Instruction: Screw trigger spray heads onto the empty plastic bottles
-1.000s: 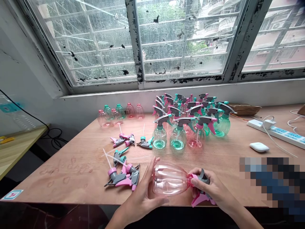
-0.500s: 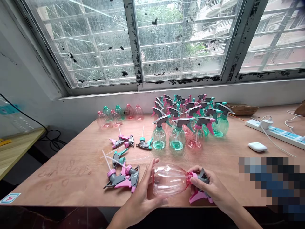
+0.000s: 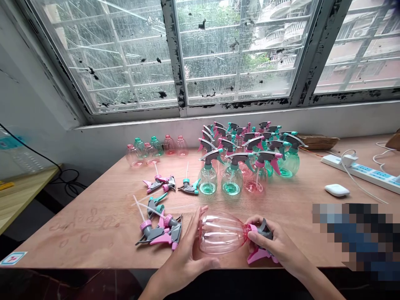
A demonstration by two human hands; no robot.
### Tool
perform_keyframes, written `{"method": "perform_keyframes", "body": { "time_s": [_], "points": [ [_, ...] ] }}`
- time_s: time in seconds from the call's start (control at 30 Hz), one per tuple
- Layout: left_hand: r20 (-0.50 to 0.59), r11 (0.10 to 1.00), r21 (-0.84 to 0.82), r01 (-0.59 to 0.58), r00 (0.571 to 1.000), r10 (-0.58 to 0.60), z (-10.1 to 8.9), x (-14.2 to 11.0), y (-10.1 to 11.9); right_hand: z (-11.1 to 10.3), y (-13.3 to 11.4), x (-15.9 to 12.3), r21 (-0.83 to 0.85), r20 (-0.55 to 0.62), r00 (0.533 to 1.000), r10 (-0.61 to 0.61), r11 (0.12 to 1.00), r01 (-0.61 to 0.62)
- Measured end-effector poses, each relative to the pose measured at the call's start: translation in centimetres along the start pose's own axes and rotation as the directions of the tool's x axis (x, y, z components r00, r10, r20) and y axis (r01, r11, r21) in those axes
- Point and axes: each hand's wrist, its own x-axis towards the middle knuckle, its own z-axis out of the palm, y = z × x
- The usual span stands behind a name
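A clear pink spray bottle [image 3: 221,233] lies on its side in the air over the table's front edge, base to the left. My left hand [image 3: 187,252] cups its base, thumb below and fingers along the far side. At the bottle's neck, my right hand [image 3: 271,239] grips the pink collar of a grey and pink trigger sprayer [image 3: 262,254], thumb on top. Collar and neck meet, but how tightly they are joined cannot be seen. Left of my left hand lie loose trigger sprayers [image 3: 156,231] with their thin tubes.
Behind stand several assembled green and pink spray bottles [image 3: 232,183]. Bottles without heads [image 3: 152,154] stand at the back left, with more loose sprayers [image 3: 189,186] in front. To the right are a power strip [image 3: 365,171], a white case [image 3: 337,190] and cables.
The view has shifted very slightly. Both hands keep nearly the same hold on the bottle and sprayer.
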Motion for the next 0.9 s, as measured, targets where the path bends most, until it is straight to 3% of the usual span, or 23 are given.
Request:
{"method": "perform_keyframes", "body": {
  "time_s": [0.2, 0.6, 0.77, 0.9],
  "points": [
    [0.015, 0.994, -0.105, 0.023, 1.0, -0.021, 0.24, 0.25, 0.45, -0.08, -0.24, -0.05, -0.018, -0.057, 0.998, 0.01, 1.0, -0.011],
    [0.002, 0.996, -0.03, 0.078, 0.997, -0.078, -0.04, 0.12, 0.35, 0.06, -0.34, -0.14, -0.059, -0.049, 0.999, 0.017, 0.998, -0.02],
    [0.008, 0.997, -0.078, 0.022, 1.0, -0.022, 0.11, 0.17, 0.12, 0.07, -0.15, -0.02, -0.038, -0.117, 0.993, 0.014, 0.999, -0.019],
    [-0.008, 0.997, -0.074, 0.022, 1.0, -0.022, 0.24, 0.08, 0.33, 0.16, -0.11, 0.03, -0.028, -0.104, 0.994, 0.012, 0.999, -0.015]
  ]
}}
